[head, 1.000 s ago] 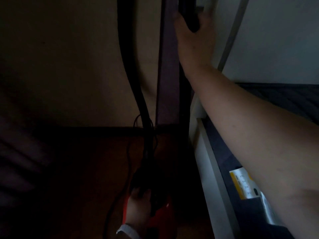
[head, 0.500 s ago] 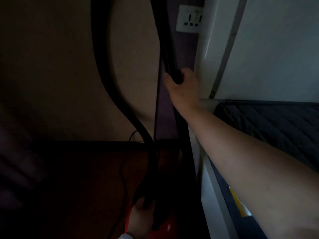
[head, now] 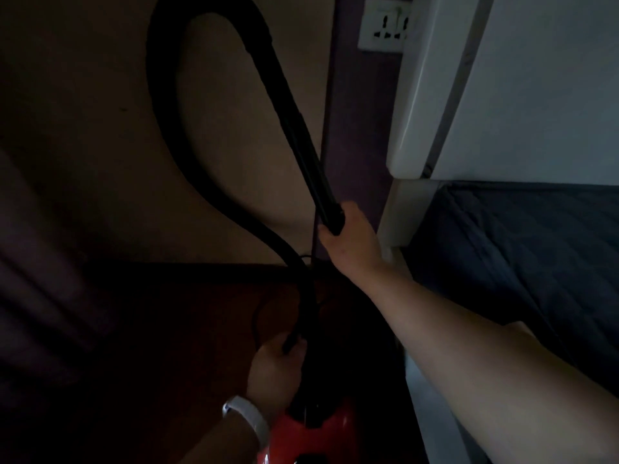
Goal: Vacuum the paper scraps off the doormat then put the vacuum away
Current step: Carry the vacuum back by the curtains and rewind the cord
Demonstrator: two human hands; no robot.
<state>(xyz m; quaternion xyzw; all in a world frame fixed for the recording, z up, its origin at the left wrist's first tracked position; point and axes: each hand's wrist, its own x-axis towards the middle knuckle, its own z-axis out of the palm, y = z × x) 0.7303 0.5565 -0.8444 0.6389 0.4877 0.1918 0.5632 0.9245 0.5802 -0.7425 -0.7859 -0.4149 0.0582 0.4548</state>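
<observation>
The scene is dim. A red vacuum body (head: 321, 433) sits low on the dark wooden floor at the bottom centre. Its black hose (head: 167, 105) rises from the body, loops high against the beige wall and comes back down as a stiff black tube. My right hand (head: 351, 242) is shut around the lower end of that tube, in front of the dark purple wall strip. My left hand (head: 274, 370), with a white wristband, grips the hose base just above the red body. No doormat or paper scraps are visible.
A white wall socket (head: 382, 25) sits at the top. A white bed frame (head: 402, 209) and dark quilted mattress (head: 522, 262) fill the right side. A thin black cord (head: 258, 316) hangs near the hose. Dark skirting (head: 167, 272) runs along the wall's foot.
My right hand has come down along the tube from near the socket to about mid height, and the hose loop now shows in full. The left hand stays on the hose base.
</observation>
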